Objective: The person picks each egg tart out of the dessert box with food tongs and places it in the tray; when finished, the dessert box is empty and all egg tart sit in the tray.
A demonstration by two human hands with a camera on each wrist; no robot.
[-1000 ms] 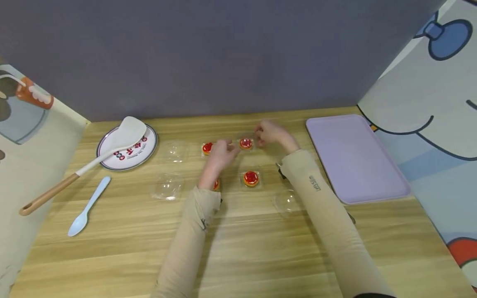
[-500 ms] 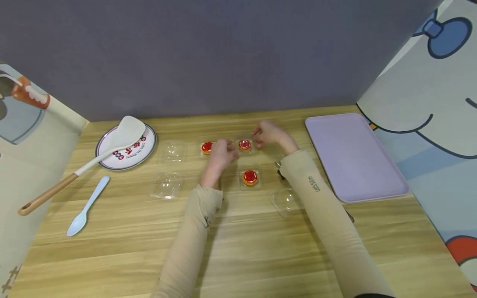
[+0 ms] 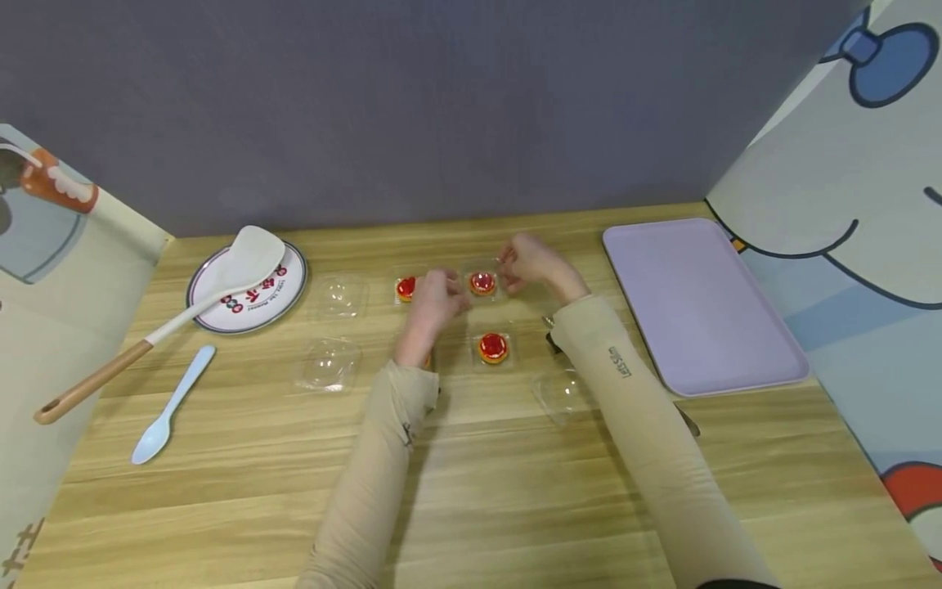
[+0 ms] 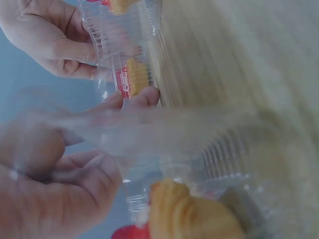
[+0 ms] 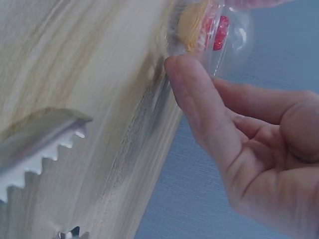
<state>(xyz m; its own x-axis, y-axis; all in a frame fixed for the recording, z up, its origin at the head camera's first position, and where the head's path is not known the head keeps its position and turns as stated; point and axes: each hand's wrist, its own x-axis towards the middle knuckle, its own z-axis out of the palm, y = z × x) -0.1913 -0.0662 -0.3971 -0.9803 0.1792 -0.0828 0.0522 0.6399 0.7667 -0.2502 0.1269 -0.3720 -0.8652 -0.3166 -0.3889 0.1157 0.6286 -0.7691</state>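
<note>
A small red-topped tart (image 3: 482, 283) sits under a domed lid in a clear plastic box (image 5: 219, 55) at the back middle of the table. My left hand (image 3: 437, 303) pinches the box's left edge with its fingertips. From the other side my right hand (image 3: 528, 263) holds the right rim between thumb and fingers (image 5: 197, 94). Another tart (image 3: 405, 289) lies just left of my left hand, and a further one (image 3: 493, 348) rests nearer in its clear tray. A fourth tart is mostly hidden behind my left wrist; its side (image 4: 194, 214) shows close in the left wrist view.
Clear plastic domes (image 3: 340, 296) lie to the left, another (image 3: 562, 393) beside my right sleeve. A toothed metal tool (image 5: 45, 144) is partly under my right arm. A purple tray (image 3: 706, 311) stands right. A plate (image 3: 287, 298) bears a white wooden-handled turner (image 3: 250, 262); a blue spoon (image 3: 169, 413) lies nearer.
Both hands stay at the same box with only slight finger movement. The view has tilted a little; the other things keep their places.
</note>
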